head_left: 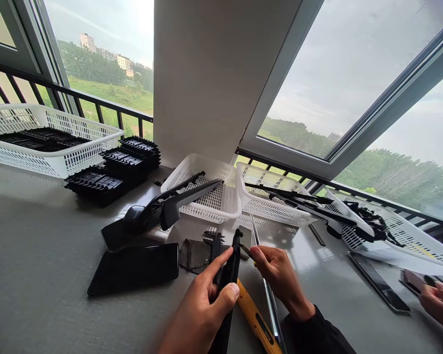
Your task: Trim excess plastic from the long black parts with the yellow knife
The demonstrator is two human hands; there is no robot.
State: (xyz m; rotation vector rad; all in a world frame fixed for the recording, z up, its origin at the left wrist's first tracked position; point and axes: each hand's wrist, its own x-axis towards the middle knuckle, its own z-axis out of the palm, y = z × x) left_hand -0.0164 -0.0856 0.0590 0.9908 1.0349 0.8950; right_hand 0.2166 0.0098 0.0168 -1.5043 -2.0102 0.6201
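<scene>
A long black plastic part (233,265) stands tilted away from me, held in my left hand (210,305), with the thumb on its near face and the index finger stretched along its side. My right hand (280,278) is closed around a small blade tool (245,249), whose tip meets the part near its upper end. Under the hands lie a yellow-handled tool (256,319) and a shiny metal strip (271,305). Just behind the part are a black caliper (214,242) and a dark cloth (194,255).
Black phone-like slab (135,269) at left; stacked black parts (103,184) behind it. White baskets (210,214) line the back, some holding long black parts (299,199). Another phone (379,282) lies at right, near another person's hand (441,302). Windows and railing rise behind.
</scene>
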